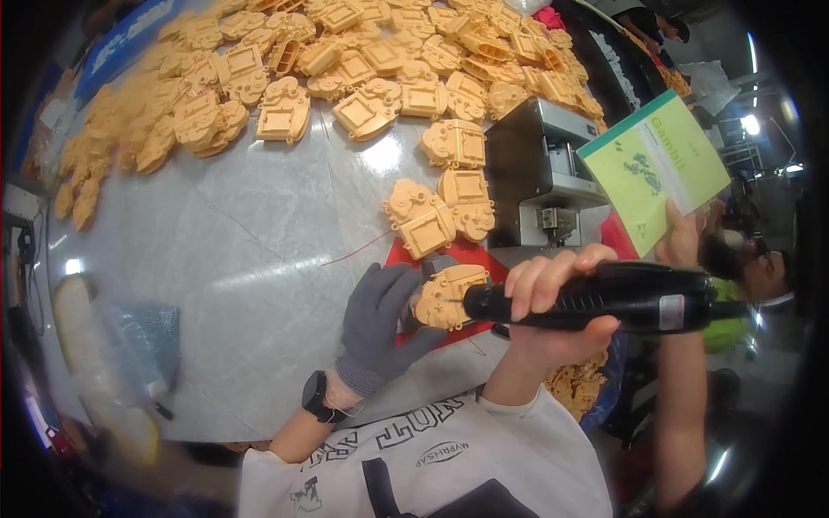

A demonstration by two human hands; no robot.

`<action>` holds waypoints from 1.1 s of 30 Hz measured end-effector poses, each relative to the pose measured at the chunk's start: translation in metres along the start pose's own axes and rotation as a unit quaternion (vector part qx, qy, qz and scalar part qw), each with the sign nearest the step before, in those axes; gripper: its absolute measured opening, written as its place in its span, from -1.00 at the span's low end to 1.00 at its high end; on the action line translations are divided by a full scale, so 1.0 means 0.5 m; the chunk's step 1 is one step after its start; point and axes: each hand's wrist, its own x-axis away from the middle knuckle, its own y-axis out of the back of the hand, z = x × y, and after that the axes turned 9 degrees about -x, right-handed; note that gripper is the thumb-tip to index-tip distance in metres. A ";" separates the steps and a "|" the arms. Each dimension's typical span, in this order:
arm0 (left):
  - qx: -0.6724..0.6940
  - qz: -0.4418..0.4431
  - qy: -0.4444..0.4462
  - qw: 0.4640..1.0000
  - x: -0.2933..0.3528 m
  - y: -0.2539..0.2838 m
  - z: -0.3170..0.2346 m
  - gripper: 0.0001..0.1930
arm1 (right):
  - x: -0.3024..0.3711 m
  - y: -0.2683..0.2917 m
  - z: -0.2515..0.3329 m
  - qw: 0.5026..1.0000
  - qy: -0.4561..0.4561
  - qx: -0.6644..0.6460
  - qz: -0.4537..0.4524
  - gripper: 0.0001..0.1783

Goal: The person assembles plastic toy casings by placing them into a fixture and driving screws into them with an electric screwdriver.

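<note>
My left hand [377, 318], in a grey glove, curls its fingers and thumb around the side of a yellow-orange plastic housing [445, 298]. The housing sits at a dark block [439, 262] over a red sheet [477, 254]. My bare right hand [553, 298] is wrapped around a black electric screwdriver [630, 298], held nearly level. Its tip points left and meets the housing's face, or hovers just over it; I cannot tell which. Two similar housings, one [420, 217] and another [467, 203], lie just beyond.
A large heap of housings [371, 56] covers the table's far side. A black and silver machine [540, 177] stands at right. Another person's hand [680, 235] holds a green notebook [654, 168] beside it. A bluish plastic packet [147, 345] lies at left on the grey tabletop [250, 285].
</note>
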 end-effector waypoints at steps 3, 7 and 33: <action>-0.042 0.004 0.002 0.999 0.022 -0.007 0.024 -0.44 | -0.011 0.007 -0.011 0.996 0.004 0.085 0.001 -0.38; -0.066 0.050 -0.033 0.996 0.033 -0.016 0.030 -0.47 | -0.006 -0.001 -0.026 0.997 -0.022 0.057 -0.046 -0.33; -0.095 0.058 -0.061 0.992 0.040 -0.019 0.037 -0.53 | 0.003 -0.022 -0.059 0.991 -0.031 0.129 -0.022 -0.37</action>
